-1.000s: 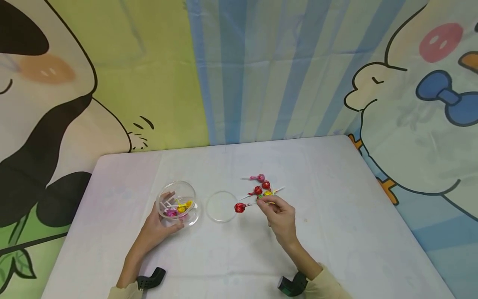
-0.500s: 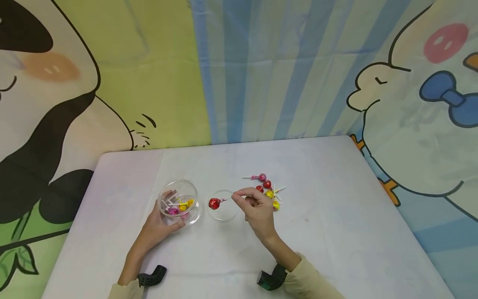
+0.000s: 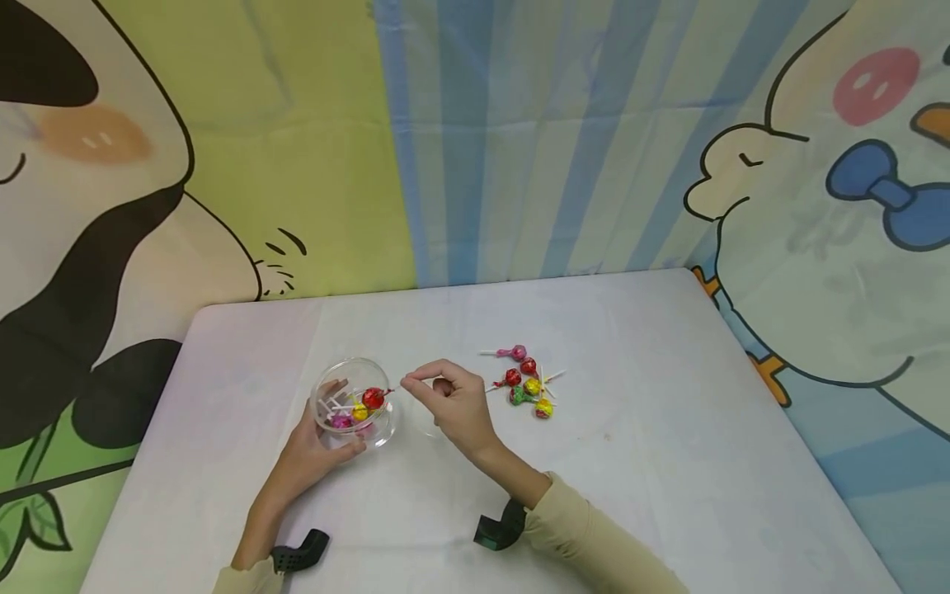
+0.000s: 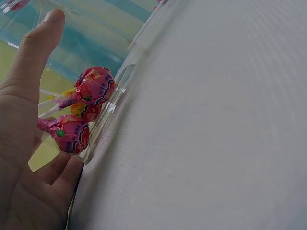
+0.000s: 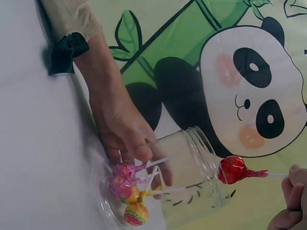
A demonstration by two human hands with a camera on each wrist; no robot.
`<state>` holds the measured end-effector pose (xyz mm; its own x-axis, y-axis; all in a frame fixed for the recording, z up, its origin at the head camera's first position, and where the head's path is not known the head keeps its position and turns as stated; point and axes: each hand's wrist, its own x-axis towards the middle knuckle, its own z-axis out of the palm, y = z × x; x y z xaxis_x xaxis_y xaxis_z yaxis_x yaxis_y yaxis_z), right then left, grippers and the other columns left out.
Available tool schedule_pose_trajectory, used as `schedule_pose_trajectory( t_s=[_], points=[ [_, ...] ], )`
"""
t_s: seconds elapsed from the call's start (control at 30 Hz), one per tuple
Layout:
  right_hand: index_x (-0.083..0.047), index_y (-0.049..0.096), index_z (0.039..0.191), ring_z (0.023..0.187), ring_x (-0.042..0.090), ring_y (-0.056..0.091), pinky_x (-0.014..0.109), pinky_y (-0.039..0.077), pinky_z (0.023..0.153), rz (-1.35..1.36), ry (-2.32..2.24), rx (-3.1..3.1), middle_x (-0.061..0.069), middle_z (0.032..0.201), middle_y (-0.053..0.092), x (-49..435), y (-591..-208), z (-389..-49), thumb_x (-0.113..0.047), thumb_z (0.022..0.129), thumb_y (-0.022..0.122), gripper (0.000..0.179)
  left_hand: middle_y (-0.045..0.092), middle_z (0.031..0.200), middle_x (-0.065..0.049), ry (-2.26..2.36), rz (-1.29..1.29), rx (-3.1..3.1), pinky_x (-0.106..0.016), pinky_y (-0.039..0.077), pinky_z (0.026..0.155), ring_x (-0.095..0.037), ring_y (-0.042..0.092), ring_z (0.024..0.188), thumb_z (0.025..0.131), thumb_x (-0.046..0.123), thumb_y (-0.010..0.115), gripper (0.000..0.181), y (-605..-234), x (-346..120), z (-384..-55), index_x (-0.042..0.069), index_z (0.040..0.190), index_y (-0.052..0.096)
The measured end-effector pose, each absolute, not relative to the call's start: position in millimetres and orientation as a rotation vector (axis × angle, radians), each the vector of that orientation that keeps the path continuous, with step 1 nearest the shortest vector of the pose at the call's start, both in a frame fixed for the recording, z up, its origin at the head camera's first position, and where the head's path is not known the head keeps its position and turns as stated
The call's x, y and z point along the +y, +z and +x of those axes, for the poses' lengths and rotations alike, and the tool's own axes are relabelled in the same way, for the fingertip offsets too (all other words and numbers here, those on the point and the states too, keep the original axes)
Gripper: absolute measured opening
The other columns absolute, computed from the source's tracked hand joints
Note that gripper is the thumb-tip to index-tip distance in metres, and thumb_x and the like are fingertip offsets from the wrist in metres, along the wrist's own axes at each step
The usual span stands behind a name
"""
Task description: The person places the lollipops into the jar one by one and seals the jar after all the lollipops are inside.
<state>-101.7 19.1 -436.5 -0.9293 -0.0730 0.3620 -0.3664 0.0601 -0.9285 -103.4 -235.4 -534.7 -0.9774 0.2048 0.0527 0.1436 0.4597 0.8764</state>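
Observation:
My left hand grips a clear round jar, its thumb on one side and fingers on the other. Inside the jar, pink lollipops and yellow lollipops lie at the bottom with white sticks slanting up. In my right hand, thumb and fingertips pinch the stick of a red-wrapped lollipop. Its candy head overlaps the jar mouth in the head view, and the right wrist view places it right at the jar's rim.
Right of centre on the white table lies a loose group of lollipops, including a pink lollipop, a green lollipop and a yellow lollipop. A clear ring-like lid rests beside the jar, partly covered by my right hand.
My right hand has carried the red lollipop leftward from beside the loose group, across the clear lid, to the jar mouth. The left hand and jar have stayed in place.

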Motion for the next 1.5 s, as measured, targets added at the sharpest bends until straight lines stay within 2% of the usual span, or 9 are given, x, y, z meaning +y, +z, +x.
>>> schedule_pose_trajectory(
  t_s=[0.3,0.63,0.83,0.97,1.07,1.2,1.27,1.37,1.5],
  points=[
    [-0.002,0.071,0.088,0.05,-0.002,0.029,0.015,0.027,0.044,0.736,1.7,-2.155,0.011,0.08,0.071,3.0,-437.7,-109.9,-0.005,0.083,0.074,0.006,0.038,0.154,-0.009,1.589,0.354,2.644,-0.066,0.025,0.108,-0.027,0.037,0.139,0.071,0.018,0.086,0.1,-535.1,-234.6,-103.3,0.023,0.15,0.025],
    [-0.007,0.075,0.087,0.052,0.006,0.033,0.014,0.029,0.048,0.773,1.642,-2.242,0.003,0.082,0.075,-10.4,-457.0,-129.0,-0.017,0.084,0.075,0.01,0.037,0.154,-0.01,1.571,0.337,2.645,-0.069,0.024,0.108,-0.036,0.036,0.138,0.071,0.022,0.086,0.101,-533.8,-236.3,-103.4,0.027,0.151,0.024],
    [-0.008,0.078,0.086,0.054,0.003,0.033,0.012,0.027,0.051,0.79,1.569,-2.363,0.003,0.081,0.076,-18.4,-451.4,-134.3,-0.018,0.082,0.077,0.011,0.037,0.155,-0.01,1.563,0.349,2.655,-0.065,0.027,0.109,-0.032,0.037,0.138,0.073,0.021,0.086,0.1,-534.2,-236.5,-103.7,0.026,0.15,0.023],
    [-0.01,0.078,0.087,0.054,0.0,0.036,0.01,0.027,0.051,0.838,1.427,-2.471,0.001,0.082,0.076,-21.1,-445.9,-136.2,-0.02,0.082,0.077,0.011,0.038,0.154,-0.006,1.551,0.358,2.675,-0.042,0.03,0.113,-0.03,0.039,0.138,0.072,0.022,0.086,0.1,-531.4,-235.1,-103.5,0.027,0.15,0.023],
    [-0.011,0.078,0.087,0.059,0.0,0.052,0.007,0.033,0.056,0.876,1.334,-2.54,0.0,0.085,0.077,-22.5,-441.5,-137.2,-0.021,0.083,0.075,0.011,0.038,0.154,-0.004,1.543,0.353,2.685,-0.019,0.027,0.108,-0.027,0.04,0.138,0.071,0.022,0.086,0.101,-529.0,-234.8,-103.3,0.029,0.15,0.024],
    [-0.012,0.078,0.087,0.078,0.007,0.069,0.006,0.04,0.065,0.922,1.248,-2.634,-0.001,0.089,0.077,-24.3,-434.9,-139.1,-0.022,0.084,0.075,0.011,0.039,0.153,-0.004,1.539,0.366,2.696,-0.007,0.023,0.102,-0.02,0.039,0.137,0.071,0.021,0.086,0.1,-529.0,-235.4,-103.5,0.028,0.15,0.024],
    [-0.013,0.079,0.086,0.08,0.008,0.07,0.007,0.04,0.066,0.931,1.223,-2.685,-0.002,0.09,0.077,-24.8,-431.6,-139.8,-0.023,0.084,0.075,0.011,0.039,0.153,-0.005,1.534,0.367,2.704,-0.009,0.026,0.102,-0.019,0.04,0.137,0.072,0.022,0.086,0.1,-529.8,-235.8,-104.0,0.027,0.15,0.025],
    [-0.015,0.079,0.085,0.073,0.001,0.063,0.008,0.037,0.062,0.917,1.211,-2.762,-0.004,0.091,0.077,-25.2,-428.8,-140.3,-0.025,0.083,0.076,0.011,0.039,0.153,-0.008,1.531,0.361,2.701,-0.031,0.03,0.11,-0.023,0.039,0.137,0.071,0.023,0.086,0.1,-531.5,-236.4,-104.3,0.026,0.15,0.024],
    [-0.015,0.08,0.087,0.067,-0.005,0.052,0.007,0.035,0.06,0.897,1.269,-2.82,-0.004,0.09,0.077,-24.9,-429.6,-139.7,-0.027,0.083,0.075,0.013,0.038,0.153,-0.007,1.533,0.342,2.681,-0.056,0.03,0.108,-0.023,0.038,0.138,0.071,0.024,0.087,0.102,-533.1,-236.2,-102.9,0.026,0.151,0.024]
  ],
)
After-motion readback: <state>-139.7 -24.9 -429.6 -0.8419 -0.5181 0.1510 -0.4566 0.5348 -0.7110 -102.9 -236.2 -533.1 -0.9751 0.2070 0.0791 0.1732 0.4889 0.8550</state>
